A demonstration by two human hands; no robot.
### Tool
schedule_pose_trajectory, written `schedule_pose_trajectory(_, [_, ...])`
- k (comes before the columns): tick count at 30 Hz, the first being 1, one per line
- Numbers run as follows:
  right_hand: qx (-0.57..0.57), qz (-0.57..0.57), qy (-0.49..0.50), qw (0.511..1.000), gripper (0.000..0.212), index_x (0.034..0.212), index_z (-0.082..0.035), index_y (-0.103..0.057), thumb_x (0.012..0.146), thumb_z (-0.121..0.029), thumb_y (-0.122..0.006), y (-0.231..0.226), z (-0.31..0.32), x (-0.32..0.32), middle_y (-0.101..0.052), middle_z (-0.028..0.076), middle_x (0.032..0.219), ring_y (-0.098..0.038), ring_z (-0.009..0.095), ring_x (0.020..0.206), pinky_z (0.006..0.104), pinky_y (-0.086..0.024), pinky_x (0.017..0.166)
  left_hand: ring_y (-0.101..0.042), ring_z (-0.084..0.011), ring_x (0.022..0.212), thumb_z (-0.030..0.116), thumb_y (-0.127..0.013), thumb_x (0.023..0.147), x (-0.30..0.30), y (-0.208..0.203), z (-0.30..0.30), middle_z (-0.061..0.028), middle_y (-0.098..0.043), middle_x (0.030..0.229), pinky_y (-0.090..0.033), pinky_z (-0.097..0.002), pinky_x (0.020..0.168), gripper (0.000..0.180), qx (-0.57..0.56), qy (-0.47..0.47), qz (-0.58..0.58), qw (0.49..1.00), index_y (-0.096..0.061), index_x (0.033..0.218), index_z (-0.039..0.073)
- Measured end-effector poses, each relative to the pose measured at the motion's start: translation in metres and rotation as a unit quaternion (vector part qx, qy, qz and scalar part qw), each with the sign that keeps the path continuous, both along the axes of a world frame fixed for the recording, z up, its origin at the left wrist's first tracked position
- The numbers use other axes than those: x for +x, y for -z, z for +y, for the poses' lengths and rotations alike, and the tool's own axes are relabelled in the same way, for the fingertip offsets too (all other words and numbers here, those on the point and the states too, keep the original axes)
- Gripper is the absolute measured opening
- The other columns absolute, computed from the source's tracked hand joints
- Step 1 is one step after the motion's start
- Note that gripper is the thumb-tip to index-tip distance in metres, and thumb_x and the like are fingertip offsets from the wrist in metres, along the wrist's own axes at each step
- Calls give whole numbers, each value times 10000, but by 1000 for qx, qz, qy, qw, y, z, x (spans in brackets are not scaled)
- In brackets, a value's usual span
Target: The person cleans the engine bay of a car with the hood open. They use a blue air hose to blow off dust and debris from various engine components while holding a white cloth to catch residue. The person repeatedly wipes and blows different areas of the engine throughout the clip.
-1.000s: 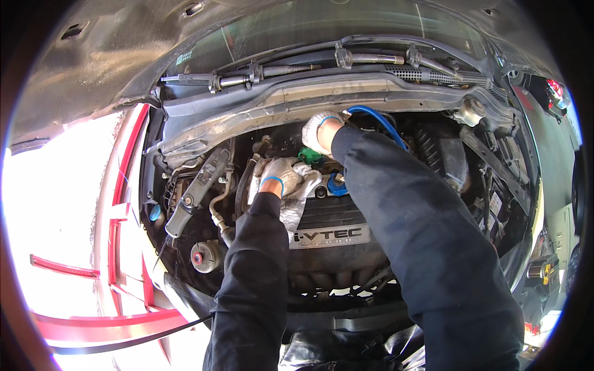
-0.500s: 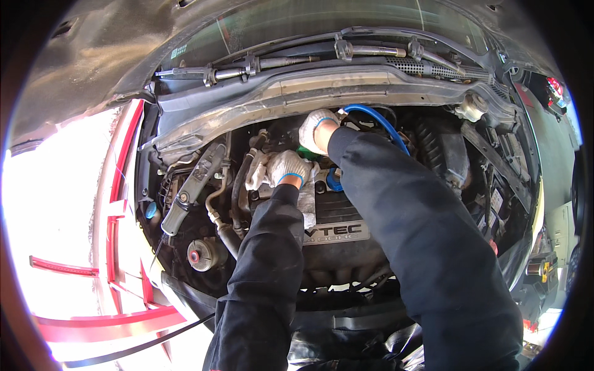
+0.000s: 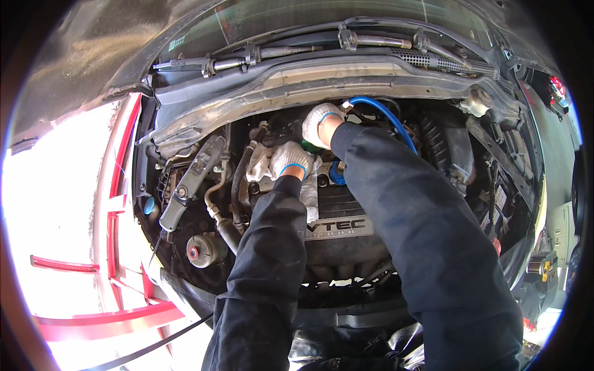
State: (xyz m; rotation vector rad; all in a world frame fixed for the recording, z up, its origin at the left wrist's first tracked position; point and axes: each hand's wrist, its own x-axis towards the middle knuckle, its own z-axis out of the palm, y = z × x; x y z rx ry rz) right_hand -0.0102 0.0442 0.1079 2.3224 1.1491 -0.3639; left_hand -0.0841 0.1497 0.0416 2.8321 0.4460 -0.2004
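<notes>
Clutching the cloth (image 3: 311, 204) in my left hand (image 3: 288, 158), I seem to work at the green part (image 3: 311, 147); what my right hand (image 3: 318, 127) grips, I cannot tell; next calls for steadiness.

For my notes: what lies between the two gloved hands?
In the head view, a green object, partly hidden, shows between the left hand and the right hand.

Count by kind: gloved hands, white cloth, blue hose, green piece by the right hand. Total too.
Gloved hands: 2 (left hand, right hand)
White cloth: 1
Blue hose: 1
Green piece, mostly hidden: 1
Total: 5
</notes>
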Motion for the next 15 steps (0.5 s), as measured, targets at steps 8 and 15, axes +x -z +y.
schedule_pose_trajectory(8, [-27, 12, 3, 1000, 401, 1353, -158, -761, 972, -226, -655, 6, 3, 3, -766, 44, 1350, -733, 269, 1208, 445, -606, 956, -752, -396, 1119, 517, -811, 785, 3, 9, 4, -246, -780, 1160, -596, -479, 972, 566, -4, 5, -25, 1000, -825, 1087, 38])
schedule_pose_trajectory(15, [-35, -4, -4, 999, 324, 1227, -131, -824, 918, -171, -735, 22, 2, 13, -795, 81, 1266, -753, 322, 1164, 483, -628, 874, -755, -403, 1105, 528, -823, 774, 4, 11, 5, -252, -781, 1137, -601, -483, 964, 580, -3, 8, -16, 1000, -824, 1076, 34])
